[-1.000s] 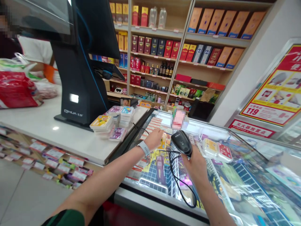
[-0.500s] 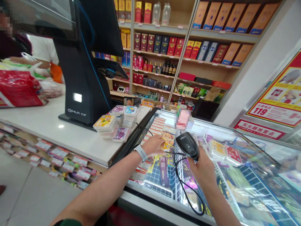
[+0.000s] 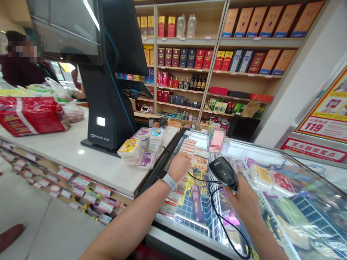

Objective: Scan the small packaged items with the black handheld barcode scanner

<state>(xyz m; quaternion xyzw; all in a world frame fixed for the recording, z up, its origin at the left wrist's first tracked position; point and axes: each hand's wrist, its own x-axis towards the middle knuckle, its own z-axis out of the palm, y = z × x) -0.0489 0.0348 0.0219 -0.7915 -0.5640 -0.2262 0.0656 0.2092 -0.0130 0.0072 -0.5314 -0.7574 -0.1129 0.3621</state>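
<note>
My right hand point(image 3: 244, 196) is wrapped round a black handheld barcode scanner point(image 3: 223, 172), held over the glass-topped freezer point(image 3: 173, 220). The scanner's black cable point(image 3: 217, 209) loops down across the glass. To the left, my left hand point(image 3: 179, 167), with a watch point(image 3: 168, 180) at the wrist, is over the freezer's left part with its fingers curled in. Whatever is in those fingers, if anything, is hidden. Left of it, stacks of small clear packs with yellow, purple and blue labels point(image 3: 130, 147) stand on the white counter's edge.
A black checkout terminal point(image 3: 108, 94) stands on the white counter point(image 3: 105, 173), with a red package point(image 3: 29, 115) beyond it. Two clear packs point(image 3: 260, 175) lie on the freezer's right side. Shelves of boxed bottles point(image 3: 184, 57) line the back. A person point(image 3: 21, 65) is at far left.
My left hand has turned and drawn in, and the yellow-labelled pack at its fingers has gone from sight. The view has shifted left. The scanner stays in my right hand.
</note>
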